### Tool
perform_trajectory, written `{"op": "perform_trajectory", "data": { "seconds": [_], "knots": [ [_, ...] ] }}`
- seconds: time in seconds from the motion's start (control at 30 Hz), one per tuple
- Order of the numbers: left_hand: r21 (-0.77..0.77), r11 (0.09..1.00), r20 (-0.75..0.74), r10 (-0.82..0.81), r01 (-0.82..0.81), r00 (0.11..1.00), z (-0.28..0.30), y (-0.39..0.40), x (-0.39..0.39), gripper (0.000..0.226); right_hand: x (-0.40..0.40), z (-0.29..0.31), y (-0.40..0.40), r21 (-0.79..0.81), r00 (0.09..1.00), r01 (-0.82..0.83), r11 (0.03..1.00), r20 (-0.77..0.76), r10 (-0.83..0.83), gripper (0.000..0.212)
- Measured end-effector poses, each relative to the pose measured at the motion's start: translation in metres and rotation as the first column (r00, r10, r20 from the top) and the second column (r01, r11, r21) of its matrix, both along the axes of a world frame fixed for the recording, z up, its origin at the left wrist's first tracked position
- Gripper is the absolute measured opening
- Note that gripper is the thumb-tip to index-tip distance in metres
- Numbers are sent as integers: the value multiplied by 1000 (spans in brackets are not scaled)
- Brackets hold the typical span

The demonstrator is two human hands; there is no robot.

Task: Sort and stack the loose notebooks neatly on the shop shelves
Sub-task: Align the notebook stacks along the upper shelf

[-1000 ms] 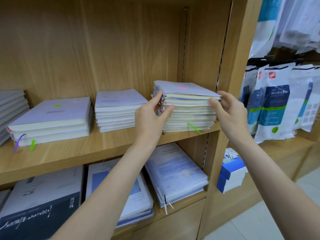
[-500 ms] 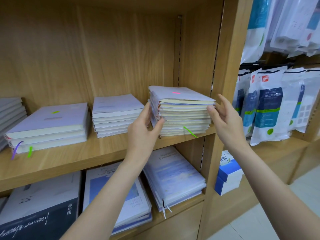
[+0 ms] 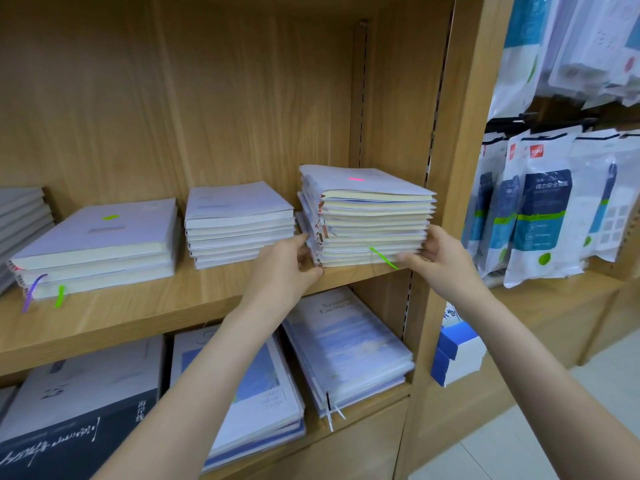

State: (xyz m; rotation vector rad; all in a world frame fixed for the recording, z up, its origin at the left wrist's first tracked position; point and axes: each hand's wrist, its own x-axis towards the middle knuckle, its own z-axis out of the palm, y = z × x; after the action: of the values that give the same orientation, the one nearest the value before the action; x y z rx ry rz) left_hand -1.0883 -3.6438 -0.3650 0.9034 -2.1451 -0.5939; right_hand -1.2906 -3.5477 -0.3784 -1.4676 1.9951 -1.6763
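Head view showed the squaring-up step: both hands bracketed the tall stack of pale lilac-covered notebooks with cream page edges, which sat on the light oak middle shelf board against the right upright. Left of that stack lay a low pile of three thick lilac notebooks, then a medium pile of thinner ones. The left hand pinched the stack's lower left corner; the right hand curled around its lower right corner. Judging by the ragged left edges, the next move called for pressing inward and tapping the sides flush.
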Motion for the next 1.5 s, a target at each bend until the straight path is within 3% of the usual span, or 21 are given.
{"op": "perform_trajectory", "data": {
  "seconds": [0.17, 0.3, 0.57, 0.87, 1.0, 1.13, 1.3, 1.4, 1.5],
  "knots": [
    [-21, 1000, 59, -3, 4, 998, 5, 4, 0, 43, -8, 3, 0, 24, 998, -56, 998, -15, 56, 22],
    [-25, 1000, 55, -12, 13, 998, 2, 3, 0, 35, -16, 8, -7, 75, 992, -98, 992, -67, 103, 23],
    [64, 998, -76, -10, 15, 997, 5, -1, -3, 40, -25, 20, -8, 139, 972, -236, 962, 29, 234, 32],
    [59, 997, -50, 43, -40, 998, 5, 0, -12, 35, -27, 21, -10, 197, 982, -174, 965, -43, 186, 27],
    [88, 996, -45, -4, 8, 999, 5, 0, -8, 35, -23, 19, -7, 171, 977, -212, 962, 4, 215, 29],
    [93, 995, -13, -44, 45, 999, 6, -5, -9, 46, -22, 12, -5, 126, 970, -241, 962, 56, 236, 36],
    [125, 985, 11, -120, 118, 993, 6, -8, -14, 67, -28, 10, -9, 149, 983, -169, 974, -40, 177, 33],
    [64, 993, 88, -104, 98, 991, 4, -12, -17, 62, -27, 7, -6, 145, 986, -124, 982, -92, 138, 32],
    [41, 994, 39, -105, 104, 994, 2, -16, -20, 62, -24, 6, -2, 125, 984, -141, 982, -93, 153, 37]
  ]
}}
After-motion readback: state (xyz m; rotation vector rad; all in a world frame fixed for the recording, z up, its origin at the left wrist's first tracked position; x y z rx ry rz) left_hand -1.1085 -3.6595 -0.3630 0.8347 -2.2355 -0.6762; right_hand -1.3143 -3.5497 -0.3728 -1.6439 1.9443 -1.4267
